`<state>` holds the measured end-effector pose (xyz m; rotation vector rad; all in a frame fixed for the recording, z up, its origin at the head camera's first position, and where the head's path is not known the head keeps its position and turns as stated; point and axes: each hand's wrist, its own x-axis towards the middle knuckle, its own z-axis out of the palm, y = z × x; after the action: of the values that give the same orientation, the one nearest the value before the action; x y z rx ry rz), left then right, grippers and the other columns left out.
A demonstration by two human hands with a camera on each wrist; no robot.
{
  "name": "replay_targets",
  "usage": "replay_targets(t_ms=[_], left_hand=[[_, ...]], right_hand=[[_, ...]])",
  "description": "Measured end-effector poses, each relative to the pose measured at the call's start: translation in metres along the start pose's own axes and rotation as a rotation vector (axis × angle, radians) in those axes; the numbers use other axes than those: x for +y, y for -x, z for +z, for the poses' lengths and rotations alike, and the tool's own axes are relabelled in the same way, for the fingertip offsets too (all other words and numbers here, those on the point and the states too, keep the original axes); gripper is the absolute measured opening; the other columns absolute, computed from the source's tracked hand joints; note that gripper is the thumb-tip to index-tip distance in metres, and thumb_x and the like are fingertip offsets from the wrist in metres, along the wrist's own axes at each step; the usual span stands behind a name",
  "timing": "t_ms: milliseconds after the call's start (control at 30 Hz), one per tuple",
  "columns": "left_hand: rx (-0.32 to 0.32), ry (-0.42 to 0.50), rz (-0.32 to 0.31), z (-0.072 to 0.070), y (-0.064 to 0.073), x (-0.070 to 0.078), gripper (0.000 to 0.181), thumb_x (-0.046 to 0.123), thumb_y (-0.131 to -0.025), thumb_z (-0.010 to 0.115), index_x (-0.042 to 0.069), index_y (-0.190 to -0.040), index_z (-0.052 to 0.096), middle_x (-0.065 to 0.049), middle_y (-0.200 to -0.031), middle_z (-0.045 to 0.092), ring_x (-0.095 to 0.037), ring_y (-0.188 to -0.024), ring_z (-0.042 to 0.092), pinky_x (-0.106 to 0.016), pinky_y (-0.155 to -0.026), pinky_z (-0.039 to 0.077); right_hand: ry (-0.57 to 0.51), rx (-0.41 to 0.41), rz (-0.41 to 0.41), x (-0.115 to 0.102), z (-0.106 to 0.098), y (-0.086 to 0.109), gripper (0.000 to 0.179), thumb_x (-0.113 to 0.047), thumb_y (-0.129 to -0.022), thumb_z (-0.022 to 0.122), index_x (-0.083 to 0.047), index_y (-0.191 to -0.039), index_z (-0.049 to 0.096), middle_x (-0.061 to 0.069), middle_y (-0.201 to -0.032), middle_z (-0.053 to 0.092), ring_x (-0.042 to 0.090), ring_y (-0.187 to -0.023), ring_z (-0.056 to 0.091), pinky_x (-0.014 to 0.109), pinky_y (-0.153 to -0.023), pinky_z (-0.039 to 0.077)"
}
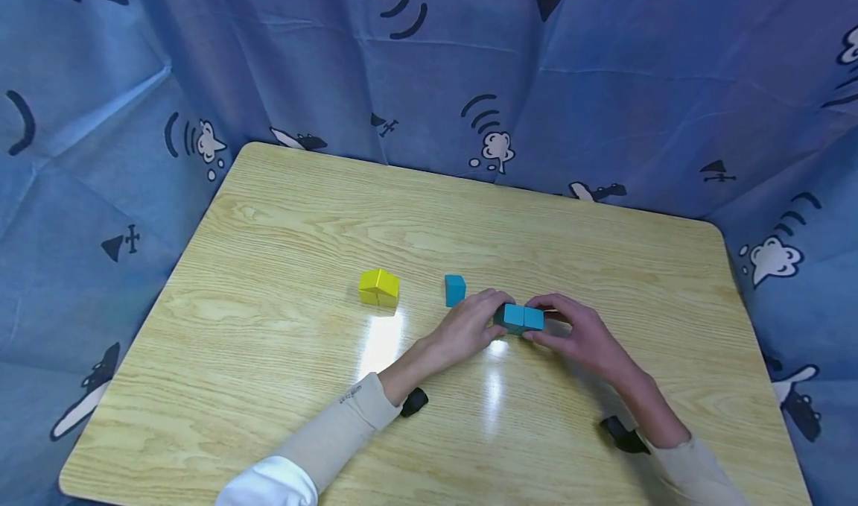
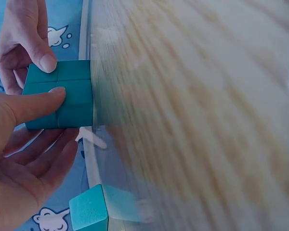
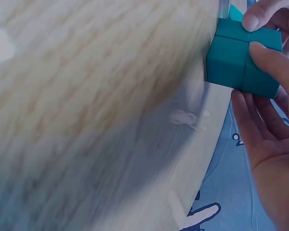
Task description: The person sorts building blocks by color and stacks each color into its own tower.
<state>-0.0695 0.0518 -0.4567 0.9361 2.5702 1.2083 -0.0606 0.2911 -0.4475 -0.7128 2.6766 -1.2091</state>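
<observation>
My left hand [image 1: 467, 324] and right hand [image 1: 582, 336] hold a compact group of blue blocks [image 1: 523, 318] from opposite sides, low over the wooden table. Seam lines divide the group's near face into two columns and two rows in the left wrist view, where the blocks [image 2: 74, 103] look teal. Each thumb presses on the near face, while the other fingers reach round the sides and behind. A single blue block [image 1: 454, 290] stands apart on the table, just beyond the left hand; it also shows at the bottom of the left wrist view.
Farther left on the wooden table [image 1: 268, 267] sits a cluster of yellow blocks [image 1: 378, 288] with a peaked top. Patterned blue cloth [image 1: 429, 81] hangs behind the table and at both sides. Dark wrist-worn devices [image 1: 623, 435] show below the forearms.
</observation>
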Motion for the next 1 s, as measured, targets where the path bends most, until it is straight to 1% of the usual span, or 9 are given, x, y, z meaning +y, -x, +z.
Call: replay_targets(t_ms=[133, 300, 467, 800, 867, 1000], left_hand=[[-0.002, -0.021, 0.004, 0.0, -0.0006, 0.0007, 0.04, 0.007, -0.091, 0.079, 0.004, -0.128, 0.063, -0.006, -0.119, 0.069, -0.015, -0.106, 0.065, -0.018, -0.092, 0.049], [-0.009, -0.039, -0.005, -0.0001, -0.0005, 0.002, 0.039, 0.008, -0.092, 0.079, 0.004, -0.127, 0.064, -0.005, -0.117, 0.069, -0.013, -0.103, 0.064, -0.017, -0.089, 0.049], [-0.004, -0.046, -0.001, 0.0, -0.0001, 0.0014, 0.039, 0.008, -0.092, 0.079, 0.004, -0.127, 0.064, -0.005, -0.115, 0.068, -0.012, -0.1, 0.062, -0.016, -0.087, 0.048], [-0.001, -0.038, -0.003, 0.0005, 0.0016, 0.0008, 0.039, 0.008, -0.092, 0.078, 0.003, -0.128, 0.063, -0.006, -0.116, 0.067, -0.013, -0.1, 0.06, -0.016, -0.088, 0.048], [-0.004, -0.039, -0.005, 0.0011, 0.0019, 0.0007, 0.04, 0.008, -0.093, 0.078, 0.002, -0.129, 0.063, -0.007, -0.117, 0.067, -0.013, -0.101, 0.06, -0.017, -0.089, 0.048], [-0.006, -0.043, -0.005, 0.0016, 0.0023, 0.0006, 0.041, 0.009, -0.093, 0.077, 0.002, -0.13, 0.062, -0.007, -0.119, 0.067, -0.014, -0.102, 0.06, -0.018, -0.091, 0.048]], right_hand=[[0.016, 0.004, -0.012, -0.0009, 0.0011, 0.0002, 0.049, 0.002, -0.079, 0.087, -0.008, -0.121, 0.065, 0.002, -0.115, 0.069, 0.012, -0.105, 0.066, 0.042, -0.089, 0.059], [0.037, 0.002, -0.011, -0.0014, 0.0021, 0.0005, 0.049, 0.0, -0.079, 0.087, -0.008, -0.122, 0.065, 0.002, -0.116, 0.069, 0.014, -0.104, 0.067, 0.042, -0.089, 0.059], [0.052, 0.002, -0.019, -0.0006, 0.0028, 0.0001, 0.049, 0.0, -0.08, 0.087, -0.009, -0.123, 0.066, 0.001, -0.116, 0.068, 0.013, -0.104, 0.066, 0.041, -0.089, 0.059], [0.065, 0.004, -0.035, -0.0012, 0.0038, -0.0009, 0.049, -0.001, -0.08, 0.087, -0.009, -0.124, 0.066, -0.001, -0.115, 0.067, 0.011, -0.102, 0.065, 0.041, -0.088, 0.059], [0.071, 0.006, -0.035, -0.0017, 0.0042, -0.0011, 0.049, -0.002, -0.081, 0.087, -0.009, -0.124, 0.066, -0.001, -0.115, 0.067, 0.011, -0.103, 0.064, 0.039, -0.088, 0.059], [0.073, -0.005, -0.032, -0.0038, 0.0036, -0.0026, 0.045, -0.008, -0.085, 0.085, -0.009, -0.126, 0.066, 0.0, -0.119, 0.067, 0.014, -0.106, 0.064, 0.029, -0.091, 0.057]])
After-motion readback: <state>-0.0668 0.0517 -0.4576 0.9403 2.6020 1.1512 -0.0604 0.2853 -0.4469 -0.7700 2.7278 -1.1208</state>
